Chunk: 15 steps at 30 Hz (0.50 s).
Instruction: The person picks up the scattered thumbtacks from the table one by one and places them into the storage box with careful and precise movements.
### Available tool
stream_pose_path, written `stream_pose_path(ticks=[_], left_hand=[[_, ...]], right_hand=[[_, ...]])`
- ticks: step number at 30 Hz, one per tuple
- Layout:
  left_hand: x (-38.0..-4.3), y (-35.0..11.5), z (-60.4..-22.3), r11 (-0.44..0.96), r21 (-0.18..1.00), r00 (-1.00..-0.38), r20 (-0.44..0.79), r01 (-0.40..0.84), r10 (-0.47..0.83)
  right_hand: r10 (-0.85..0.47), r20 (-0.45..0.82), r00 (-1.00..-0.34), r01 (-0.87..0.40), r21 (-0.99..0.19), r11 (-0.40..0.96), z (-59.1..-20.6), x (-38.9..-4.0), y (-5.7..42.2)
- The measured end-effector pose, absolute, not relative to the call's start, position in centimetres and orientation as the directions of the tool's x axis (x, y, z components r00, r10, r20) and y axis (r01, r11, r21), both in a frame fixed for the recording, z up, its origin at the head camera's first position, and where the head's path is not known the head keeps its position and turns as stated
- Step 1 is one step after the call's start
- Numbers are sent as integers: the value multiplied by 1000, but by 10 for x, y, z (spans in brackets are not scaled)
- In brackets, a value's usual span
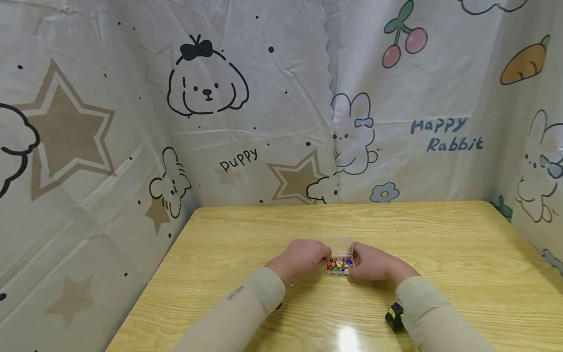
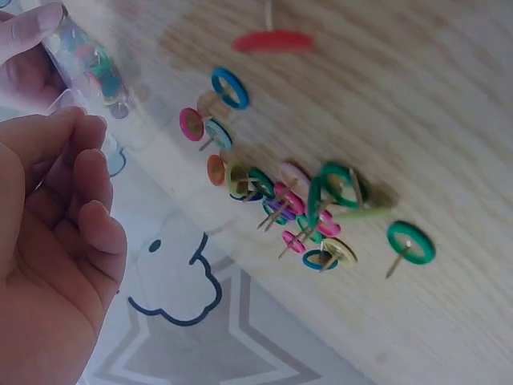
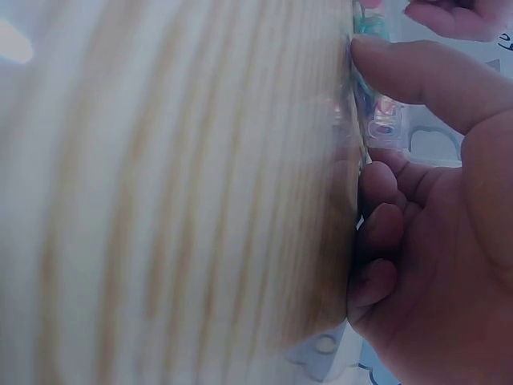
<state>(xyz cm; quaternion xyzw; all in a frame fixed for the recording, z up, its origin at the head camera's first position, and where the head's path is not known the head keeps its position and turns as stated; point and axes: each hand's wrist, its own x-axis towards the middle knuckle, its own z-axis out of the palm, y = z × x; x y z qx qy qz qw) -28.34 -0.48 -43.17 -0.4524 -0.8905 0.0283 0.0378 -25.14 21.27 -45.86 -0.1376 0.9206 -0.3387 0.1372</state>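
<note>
A small clear plastic box (image 1: 339,266) full of colourful thumbtacks lies on the table, its clear lid (image 1: 339,245) raised at the back. My right hand (image 1: 374,263) grips the box's right side, the thumb at the near corner and the index finger farther back. On the left side, my left hand (image 1: 303,258) has curled fingers, with thumb and index fingertips together at the box's lid edge; the exact contact is partly hidden. In the left wrist view, loose thumbtacks (image 2: 280,200) lie clustered on the table beside my left hand, several with pins showing.
The wooden table (image 1: 246,225) reaches back to a printed cloth (image 1: 290,98) hung around it. A single tack (image 1: 292,284) shows by the left cuff. A black-and-yellow object (image 1: 394,317) sits beside the right cuff. A red tack (image 2: 272,42) lies apart from the cluster.
</note>
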Motion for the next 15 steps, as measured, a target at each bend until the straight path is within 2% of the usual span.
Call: stream_pose_path(ticks=[15], left_hand=[[-303,-66,-431,731,13,-731,-29,682,682]], right_hand=[[-334,-167,-928,-144,-665,733,-461,-250,214]])
